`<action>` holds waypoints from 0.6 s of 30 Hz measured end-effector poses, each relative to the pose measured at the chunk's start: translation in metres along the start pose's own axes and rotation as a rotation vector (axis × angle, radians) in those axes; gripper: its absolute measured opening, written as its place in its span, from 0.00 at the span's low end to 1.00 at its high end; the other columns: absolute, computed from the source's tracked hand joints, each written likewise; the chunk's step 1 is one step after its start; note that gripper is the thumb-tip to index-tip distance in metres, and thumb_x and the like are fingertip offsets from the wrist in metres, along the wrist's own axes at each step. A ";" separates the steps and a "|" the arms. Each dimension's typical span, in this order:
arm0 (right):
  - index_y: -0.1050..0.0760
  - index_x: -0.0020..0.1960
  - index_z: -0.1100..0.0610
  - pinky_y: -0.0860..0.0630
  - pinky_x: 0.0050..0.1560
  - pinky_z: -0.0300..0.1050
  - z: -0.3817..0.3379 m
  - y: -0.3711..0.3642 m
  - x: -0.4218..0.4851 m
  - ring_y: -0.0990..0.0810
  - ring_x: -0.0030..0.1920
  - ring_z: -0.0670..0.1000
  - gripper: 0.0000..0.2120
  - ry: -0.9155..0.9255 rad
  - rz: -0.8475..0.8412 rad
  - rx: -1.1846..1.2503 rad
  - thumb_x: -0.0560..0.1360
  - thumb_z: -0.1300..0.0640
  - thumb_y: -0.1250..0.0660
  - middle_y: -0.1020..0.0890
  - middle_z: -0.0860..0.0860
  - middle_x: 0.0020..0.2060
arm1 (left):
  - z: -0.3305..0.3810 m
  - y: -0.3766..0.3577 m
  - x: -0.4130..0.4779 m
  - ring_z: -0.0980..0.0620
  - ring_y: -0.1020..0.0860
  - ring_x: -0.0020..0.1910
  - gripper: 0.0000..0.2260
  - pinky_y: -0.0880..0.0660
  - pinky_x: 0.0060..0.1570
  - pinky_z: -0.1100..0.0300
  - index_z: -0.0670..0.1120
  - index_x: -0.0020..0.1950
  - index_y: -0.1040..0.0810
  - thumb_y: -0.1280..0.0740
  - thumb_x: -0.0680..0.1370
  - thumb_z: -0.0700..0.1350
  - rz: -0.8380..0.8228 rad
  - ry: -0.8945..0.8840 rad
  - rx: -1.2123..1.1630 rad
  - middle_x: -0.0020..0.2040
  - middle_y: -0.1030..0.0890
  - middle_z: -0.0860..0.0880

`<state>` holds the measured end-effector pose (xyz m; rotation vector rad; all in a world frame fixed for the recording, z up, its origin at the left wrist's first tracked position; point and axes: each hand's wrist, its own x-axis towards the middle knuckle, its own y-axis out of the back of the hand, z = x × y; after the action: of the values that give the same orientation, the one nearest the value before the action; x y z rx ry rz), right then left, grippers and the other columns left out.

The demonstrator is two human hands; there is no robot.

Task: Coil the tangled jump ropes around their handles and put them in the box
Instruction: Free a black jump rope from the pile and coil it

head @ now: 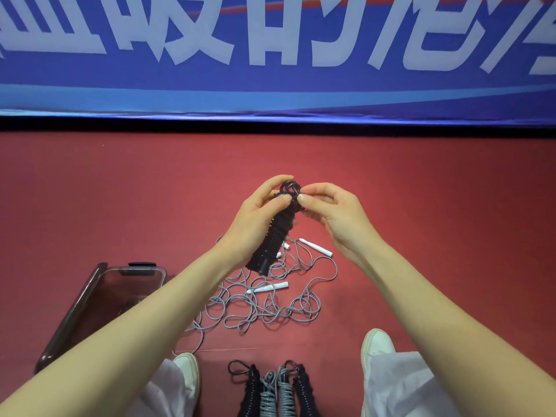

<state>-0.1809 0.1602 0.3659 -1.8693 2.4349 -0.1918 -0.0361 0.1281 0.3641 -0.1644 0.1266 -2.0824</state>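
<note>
A black jump rope (pixel 275 239) is wound tightly round its handles into a thick bundle, held upright above the red floor. My left hand (pixel 255 215) grips the upper part of the bundle. My right hand (pixel 328 212) pinches the small black loop at the bundle's top end. Below lies a tangled grey rope (pixel 270 305) with white handles (pixel 316 247) spread on the floor. The dark translucent box (pixel 90 305) stands at the lower left, partly hidden by my left forearm.
Several coiled ropes (pixel 276 389), black and grey, lie between my white shoes (pixel 376 344) at the bottom edge. A blue banner (pixel 270 70) with white characters runs along the far side of the red floor (pixel 120 191).
</note>
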 end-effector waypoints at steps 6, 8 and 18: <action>0.29 0.42 0.57 0.21 0.44 0.44 0.002 0.004 -0.003 0.21 0.33 0.50 0.12 0.025 0.122 0.034 0.69 0.67 0.26 0.22 0.53 0.32 | -0.004 -0.004 -0.005 0.47 0.21 0.40 0.16 0.23 0.34 0.56 0.52 0.67 0.29 0.41 0.82 0.39 -0.069 -0.004 0.041 0.52 0.24 0.46; 0.29 0.43 0.57 0.22 0.39 0.41 0.002 0.006 -0.004 0.22 0.30 0.47 0.12 0.068 0.125 -0.021 0.69 0.65 0.25 0.23 0.53 0.33 | -0.005 -0.005 -0.005 0.48 0.20 0.40 0.16 0.23 0.35 0.55 0.52 0.68 0.29 0.42 0.82 0.39 -0.080 -0.002 0.046 0.52 0.24 0.46; 0.22 0.49 0.56 0.24 0.40 0.36 0.005 0.001 -0.007 0.21 0.37 0.42 0.05 0.220 0.006 -0.108 0.77 0.65 0.34 0.18 0.49 0.39 | 0.003 -0.008 -0.006 0.49 0.21 0.36 0.16 0.24 0.30 0.56 0.51 0.69 0.32 0.44 0.82 0.39 -0.075 -0.028 0.062 0.49 0.25 0.45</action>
<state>-0.1794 0.1669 0.3611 -1.9811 2.6429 -0.2850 -0.0392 0.1370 0.3683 -0.1625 0.0398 -2.1551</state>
